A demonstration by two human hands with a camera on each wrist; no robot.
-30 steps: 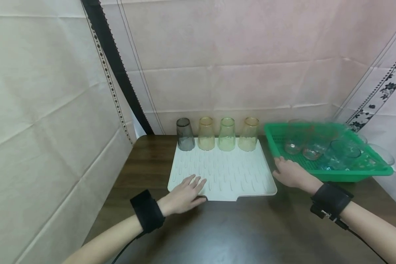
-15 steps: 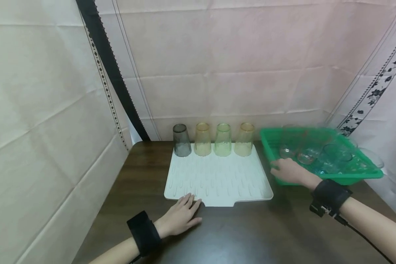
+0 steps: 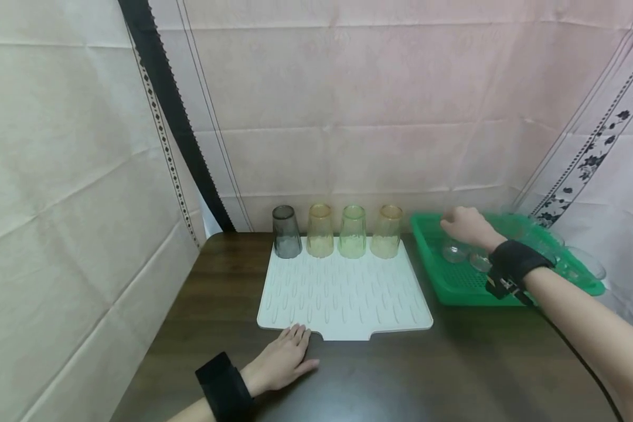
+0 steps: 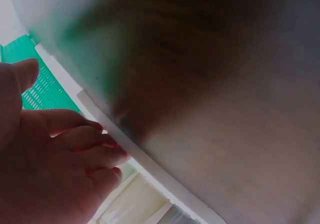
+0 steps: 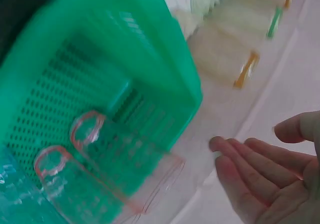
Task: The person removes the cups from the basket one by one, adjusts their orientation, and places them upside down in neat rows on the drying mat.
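Observation:
My left hand (image 3: 281, 362) lies with straight fingers at the front edge of a white draining tray (image 3: 343, 293), the fingertips at its rim. In the left wrist view that hand (image 4: 65, 159) holds nothing. My right hand (image 3: 470, 227) hovers above the back left of a green plastic basket (image 3: 456, 288). Seen from the right wrist, the hand (image 5: 265, 176) has its thumb apart from its outstretched fingers, with nothing between them. Near it, pink-tinted clear glasses (image 5: 115, 154) lie on their sides in the basket. My right arm hides part of the basket's contents.
Along the tray's back edge stand a grey glass (image 3: 287, 232), an amber glass (image 3: 320, 231), a green glass (image 3: 353, 232) and another amber glass (image 3: 387, 232). A bluish glass (image 5: 15, 189) lies in the basket. A pale cloth wall (image 3: 348, 117) rises behind the brown table (image 3: 216, 305).
My right hand has moved from the basket's front left corner up and over its back left part. The left hand has drawn back from over the tray to its front edge.

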